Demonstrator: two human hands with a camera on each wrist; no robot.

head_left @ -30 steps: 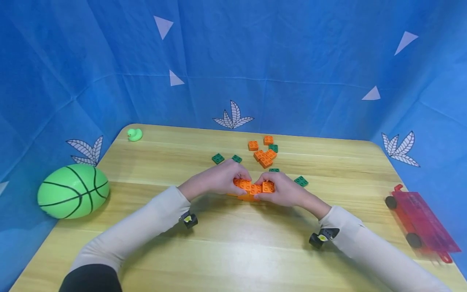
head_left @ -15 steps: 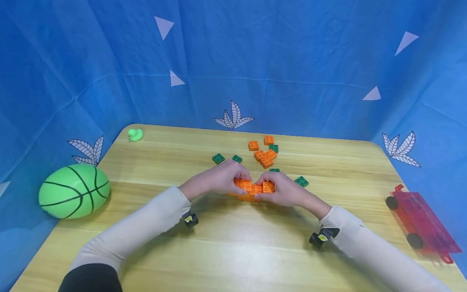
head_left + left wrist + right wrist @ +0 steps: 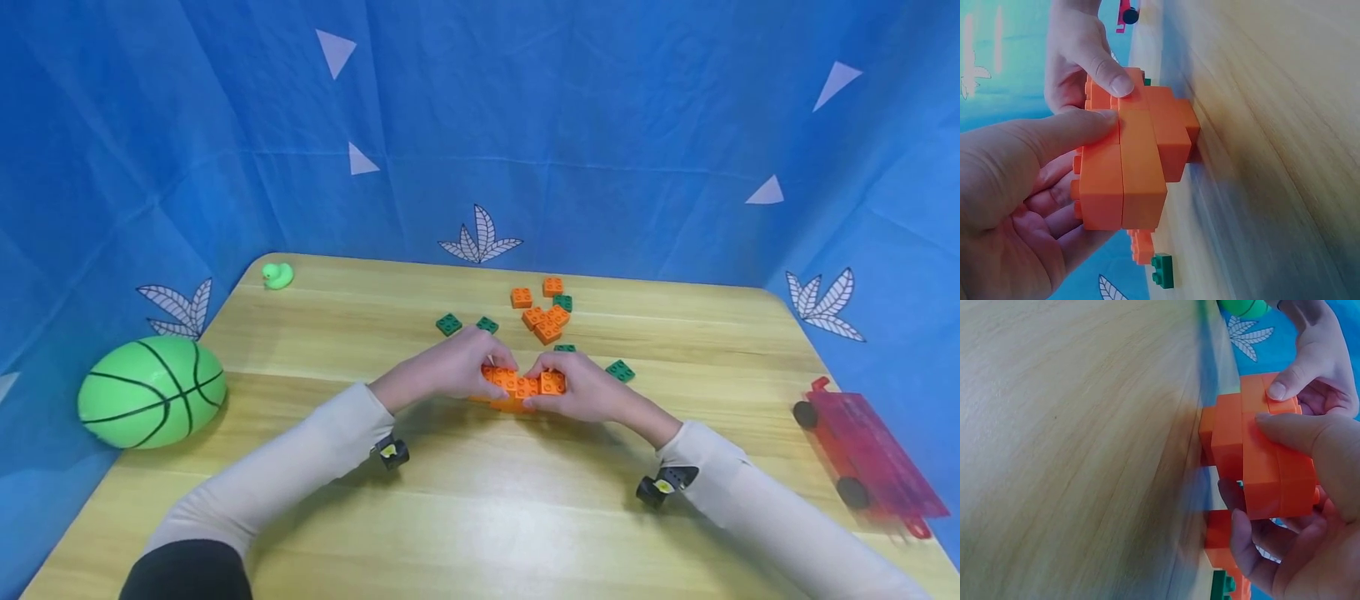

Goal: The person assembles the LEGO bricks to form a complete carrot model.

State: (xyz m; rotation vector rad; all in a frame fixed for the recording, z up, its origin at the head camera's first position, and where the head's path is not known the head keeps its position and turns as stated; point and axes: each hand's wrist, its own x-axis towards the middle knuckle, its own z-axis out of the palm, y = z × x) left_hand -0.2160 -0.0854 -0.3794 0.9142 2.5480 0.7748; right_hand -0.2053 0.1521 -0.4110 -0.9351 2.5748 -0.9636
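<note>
A stacked block of orange toy building bricks [image 3: 527, 387] stands on the table between the two hands. My left hand [image 3: 459, 364] grips its left end, thumb on the near side and fingers curled behind. At the right end my right hand [image 3: 588, 390] holds on the same way. The left wrist view shows the stack [image 3: 1141, 156] stepped, narrower toward the table and wider on top, with studs facing up. Both thumbs press against the upper bricks in the right wrist view, where the stack [image 3: 1260, 450] overlaps part of the right fingers.
Behind the hands lie several loose orange bricks [image 3: 547, 331] and several flat green bricks [image 3: 448, 324]. A green ball [image 3: 152, 392] sits at the left edge, a green toy duck [image 3: 277, 276] at the back left. A red toy cart [image 3: 873, 454] stands at the right edge.
</note>
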